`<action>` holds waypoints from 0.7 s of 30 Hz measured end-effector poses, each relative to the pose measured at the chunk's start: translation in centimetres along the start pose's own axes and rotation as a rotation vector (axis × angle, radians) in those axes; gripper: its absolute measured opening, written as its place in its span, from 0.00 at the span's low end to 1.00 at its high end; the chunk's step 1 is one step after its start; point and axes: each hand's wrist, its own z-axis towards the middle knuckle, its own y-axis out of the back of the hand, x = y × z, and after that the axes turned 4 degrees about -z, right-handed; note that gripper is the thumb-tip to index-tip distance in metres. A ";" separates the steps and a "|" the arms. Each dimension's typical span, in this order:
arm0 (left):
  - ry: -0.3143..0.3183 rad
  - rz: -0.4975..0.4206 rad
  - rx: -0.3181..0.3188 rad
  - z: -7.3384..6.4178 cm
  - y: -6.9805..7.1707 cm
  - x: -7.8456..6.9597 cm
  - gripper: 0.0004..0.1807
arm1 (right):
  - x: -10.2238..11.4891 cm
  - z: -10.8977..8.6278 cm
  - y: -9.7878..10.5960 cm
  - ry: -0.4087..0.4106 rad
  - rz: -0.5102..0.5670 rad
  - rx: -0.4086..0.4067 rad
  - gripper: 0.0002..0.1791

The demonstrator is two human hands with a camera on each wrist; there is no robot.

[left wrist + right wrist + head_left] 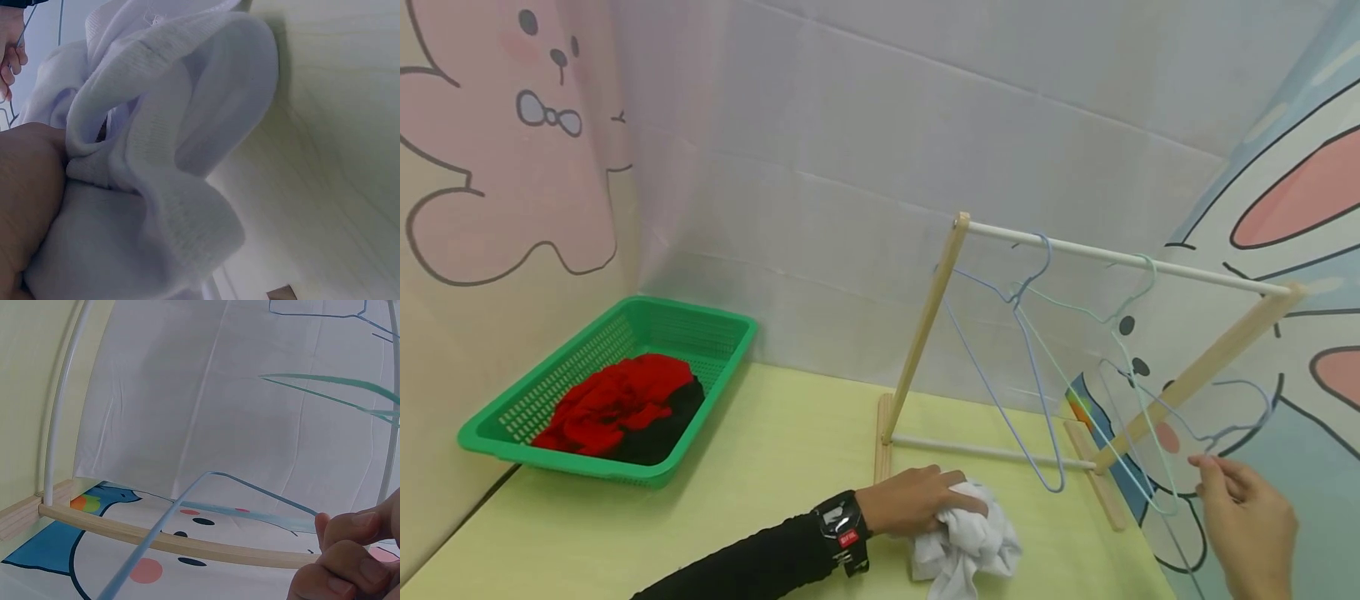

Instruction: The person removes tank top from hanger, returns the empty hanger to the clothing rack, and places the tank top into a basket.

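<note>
My left hand (pixel 910 502) grips a crumpled white garment (pixel 977 543) at the front of the table. In the left wrist view ribbed edges of the white knit cloth show in loose folds, and part of my fingers is hidden behind it. Off to the right, my right hand (pixel 1255 521) pinches a blue hanger (pixel 142 553) between thumb and fingers, just below its hook. This hanger is tilted beside the rack's right post, its hook pointing right. A blue hanger (pixel 1018 295) and a pale green hanger (pixel 1111 318) hang bare from the rack's top bar (pixel 1210 276).
A green basket (pixel 580 467) stands at the left with red cloth (pixel 625 400) and black cloth (pixel 658 435) in it. The rack's wooden right post (pixel 1210 367) slants up close to my right hand. Printed curtains surround the yellowish table (pixel 797 442).
</note>
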 end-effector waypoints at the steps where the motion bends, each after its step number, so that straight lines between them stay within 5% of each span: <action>1: -0.001 0.005 -0.003 -0.2 0.0 0.1 0.32 | 0.0 0.0 0.0 0.004 0.005 0.001 0.22; 21: 0.055 -0.003 0.007 -2.2 2.3 0.0 0.32 | 0.5 -0.1 -0.2 -0.026 0.002 -0.009 0.24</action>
